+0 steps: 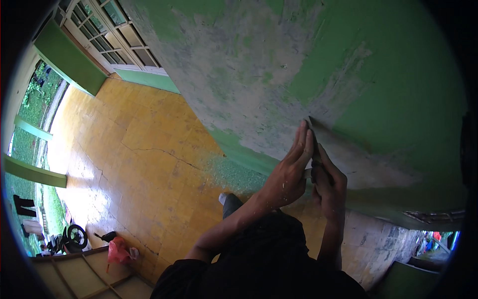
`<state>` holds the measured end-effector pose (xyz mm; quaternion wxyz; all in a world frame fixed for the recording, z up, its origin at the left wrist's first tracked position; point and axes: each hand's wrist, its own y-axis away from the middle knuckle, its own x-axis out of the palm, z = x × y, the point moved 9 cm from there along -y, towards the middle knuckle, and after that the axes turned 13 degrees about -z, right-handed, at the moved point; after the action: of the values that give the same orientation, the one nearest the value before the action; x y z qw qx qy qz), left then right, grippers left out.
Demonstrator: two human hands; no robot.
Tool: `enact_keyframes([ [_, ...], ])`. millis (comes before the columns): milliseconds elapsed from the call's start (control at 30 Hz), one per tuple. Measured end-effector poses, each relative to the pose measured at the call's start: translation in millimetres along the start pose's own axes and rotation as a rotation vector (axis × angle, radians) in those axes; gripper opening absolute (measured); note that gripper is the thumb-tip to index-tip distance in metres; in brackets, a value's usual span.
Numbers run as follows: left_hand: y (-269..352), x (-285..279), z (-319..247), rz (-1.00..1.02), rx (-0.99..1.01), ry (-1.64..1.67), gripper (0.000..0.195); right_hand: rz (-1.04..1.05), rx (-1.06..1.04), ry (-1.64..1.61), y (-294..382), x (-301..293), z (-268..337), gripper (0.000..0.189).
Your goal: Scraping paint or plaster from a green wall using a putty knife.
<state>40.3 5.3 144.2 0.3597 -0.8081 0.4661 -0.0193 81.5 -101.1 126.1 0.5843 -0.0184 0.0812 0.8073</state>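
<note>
A green-painted wall [403, 93] rises close in front of me, with a broad scraped patch [246, 67] of greyish-white showing through the paint. Both hands meet on a flat scraper [310, 122], whose dark tip touches the wall at the lower part of this patch. My left hand [289, 177] lies along the blade with its fingers stretched together towards the tip. Behind it, my right hand [331, 183] is wrapped around the handle, mostly hidden by the fingers. Pale specks of debris cling to my left hand and forearm.
Green paint flakes [233, 175] cover the yellow tiled floor [149, 123] at the wall's foot, near my foot [223, 198]. To the left are a pink plastic bag [118, 249], a wood-framed panel [67, 273] and a motorcycle wheel [76, 236]. Paned doors [112, 37] stand beyond.
</note>
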Motion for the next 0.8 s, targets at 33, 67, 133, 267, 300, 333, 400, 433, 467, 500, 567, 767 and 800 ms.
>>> enact_keyframes([
  [33, -1.4, -6.0, -2.5, -0.039, -0.009, -0.016, 0.088, -0.004, 0.000, 0.001, -2.7, 3.0, 2.5, 0.048],
  [67, -10.4, -12.7, -3.3, -0.085, 0.015, -0.049, 0.087, 0.020, -0.020, -0.015, -6.6, 12.4, 8.4, 0.048],
  [133, -14.1, -19.2, -6.7, -0.064, 0.016, -0.045, 0.086, 0.053, -0.063, -0.032, -7.4, 20.9, 18.0, 0.048],
  [267, -13.9, -11.2, -9.0, -0.036, 0.024, -0.023, 0.086, -0.038, -0.031, -0.037, 1.8, 10.9, 16.8, 0.048],
  [300, -13.1, -9.3, -9.1, -0.053, 0.006, -0.005, 0.089, -0.037, -0.021, -0.048, 1.6, 12.0, 16.3, 0.048],
  [333, -12.3, -11.5, -8.5, -0.053, 0.020, -0.023, 0.089, -0.037, -0.010, -0.060, 1.0, 13.3, 15.6, 0.048],
  [400, -19.0, -16.6, -10.3, -0.074, 0.015, 0.004, 0.090, -0.029, -0.040, -0.077, -1.5, 18.7, 18.8, 0.048],
  [433, -20.7, -21.1, -13.9, -0.095, 0.010, 0.028, 0.090, -0.019, -0.071, -0.095, 0.6, 19.9, 21.3, 0.049],
  [467, -18.8, -21.3, -16.8, -0.053, -0.011, 0.025, 0.090, -0.019, -0.064, -0.094, 7.1, 16.1, 21.4, 0.049],
  [500, -20.8, -21.1, -15.4, -0.054, -0.003, 0.024, 0.090, -0.030, -0.051, -0.081, 8.1, 12.7, 23.9, 0.049],
  [567, -20.6, -16.2, -12.1, -0.017, 0.006, -0.032, 0.088, -0.040, -0.046, -0.071, 3.6, 16.6, 27.7, 0.049],
  [767, -24.0, -26.9, -17.8, -0.042, -0.020, 0.007, 0.088, -0.027, -0.035, -0.153, 9.0, 22.0, 26.9, 0.050],
  [800, -22.3, -22.3, -18.3, -0.031, 0.001, -0.013, 0.087, -0.036, -0.021, -0.153, 9.9, 18.8, 25.1, 0.050],
])
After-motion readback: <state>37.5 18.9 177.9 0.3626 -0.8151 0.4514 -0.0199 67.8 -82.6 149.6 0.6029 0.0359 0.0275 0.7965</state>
